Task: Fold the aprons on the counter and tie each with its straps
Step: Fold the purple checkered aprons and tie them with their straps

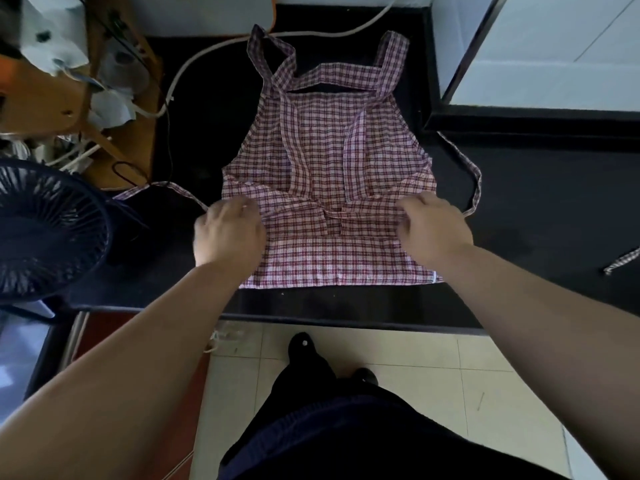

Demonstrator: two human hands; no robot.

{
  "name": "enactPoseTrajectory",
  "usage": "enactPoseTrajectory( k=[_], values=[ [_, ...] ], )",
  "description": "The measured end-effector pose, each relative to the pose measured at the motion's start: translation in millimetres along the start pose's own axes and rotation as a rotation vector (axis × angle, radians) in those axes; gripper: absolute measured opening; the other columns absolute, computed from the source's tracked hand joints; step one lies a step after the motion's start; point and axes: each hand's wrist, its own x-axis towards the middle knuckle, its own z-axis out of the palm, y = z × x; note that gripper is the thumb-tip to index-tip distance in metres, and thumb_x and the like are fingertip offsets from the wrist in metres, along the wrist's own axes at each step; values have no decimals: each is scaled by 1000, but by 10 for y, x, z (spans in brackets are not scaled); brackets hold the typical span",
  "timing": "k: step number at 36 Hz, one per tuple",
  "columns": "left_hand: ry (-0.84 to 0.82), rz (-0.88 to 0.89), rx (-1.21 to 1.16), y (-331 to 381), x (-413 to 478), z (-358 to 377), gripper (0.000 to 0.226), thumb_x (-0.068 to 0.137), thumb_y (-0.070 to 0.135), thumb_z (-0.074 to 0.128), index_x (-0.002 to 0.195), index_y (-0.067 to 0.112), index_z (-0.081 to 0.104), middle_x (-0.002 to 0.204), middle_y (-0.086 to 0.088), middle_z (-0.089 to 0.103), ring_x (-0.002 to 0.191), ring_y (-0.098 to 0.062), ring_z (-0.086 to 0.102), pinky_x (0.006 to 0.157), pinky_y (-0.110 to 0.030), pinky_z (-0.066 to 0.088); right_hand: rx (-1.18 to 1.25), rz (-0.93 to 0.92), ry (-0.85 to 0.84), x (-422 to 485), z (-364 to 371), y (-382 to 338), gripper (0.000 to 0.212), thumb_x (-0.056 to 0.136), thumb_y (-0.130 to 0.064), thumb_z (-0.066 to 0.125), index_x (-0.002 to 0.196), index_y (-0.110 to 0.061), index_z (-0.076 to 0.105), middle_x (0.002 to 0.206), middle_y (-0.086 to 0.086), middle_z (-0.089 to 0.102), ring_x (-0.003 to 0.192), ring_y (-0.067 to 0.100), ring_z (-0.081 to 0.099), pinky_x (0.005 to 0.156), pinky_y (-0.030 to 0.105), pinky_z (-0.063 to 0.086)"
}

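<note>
One red-and-white checked apron (329,161) lies flat on the black counter (554,202), spread between the two hands and reaching away beyond them. Its hem sits on the near side of the hands, close to the counter's front edge. The left hand (227,233) is curled over the apron's left edge at the waist and grips the cloth there. The right hand (434,230) does the same at the right edge, its fingers bent and pinching a fold. Between the hands the fabric is bunched into a creased band, and two flaps of the bib lie folded inward just beyond it.

Beyond the hands the neck straps (273,53) loop at the far end of the apron, one of them twisted. A thin waist strap (162,187) runs out from beside the left hand across the counter. The other waist strap (476,178) curves in a loop just outside the right hand. Well to the right of the right hand, a short piece of checked strap (621,259) shows at the picture's edge.

Left of the left hand stands a dark fan (48,230) with a round grille. Beyond it, a wooden frame (104,109) holds crumpled white material that I cannot identify. A white cable (214,50) curves over the counter beyond the left hand. Beyond the right hand sits a white box (554,46) with a dark rim; its contents are not visible. Nearer than the hands, pale floor tiles (415,358) and a black shoe (304,344) show below the counter.
</note>
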Motion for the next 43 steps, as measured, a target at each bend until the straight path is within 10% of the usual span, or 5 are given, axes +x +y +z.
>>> enactPoseTrajectory(
  k=[9,18,33,38,43],
  values=[
    [-377,329,173,97,-404,202,107,77,75,52,153,27,-6,158,-1,-6,146,-24,-2,119,-43,-1,-198,-301,-305,-398,170,-118,73,88,-49,53,149,-24,22,151,1,27,135,22,32,112,38,21],
    [-433,292,-43,18,-41,-120,55,82,16,62,135,22,50,128,-2,50,119,-22,47,96,-34,43,-84,-247,-226,-155,-129,-138,24,94,-29,39,104,-15,56,76,-5,49,81,23,57,69,31,46],
    [-15,287,-15,-55,269,177,52,81,-3,59,130,14,60,131,-8,58,119,-38,51,101,-48,34,-188,-157,-195,154,57,-223,61,98,-51,26,148,-15,26,153,7,27,139,26,28,114,39,19],
    [-344,267,140,-18,166,254,80,96,61,25,153,14,-6,161,0,-8,148,-21,-7,119,-41,-6,-276,-103,-398,117,242,-222,108,78,-81,34,150,-16,-12,158,8,-16,146,30,-8,119,43,-6],
    [-400,270,186,-32,185,214,109,80,79,41,152,18,-15,161,-1,-14,148,-21,-11,119,-44,-6,-262,-92,-323,191,196,-270,76,96,-57,27,152,-16,-5,160,7,-5,146,27,7,119,38,2]
  ],
)
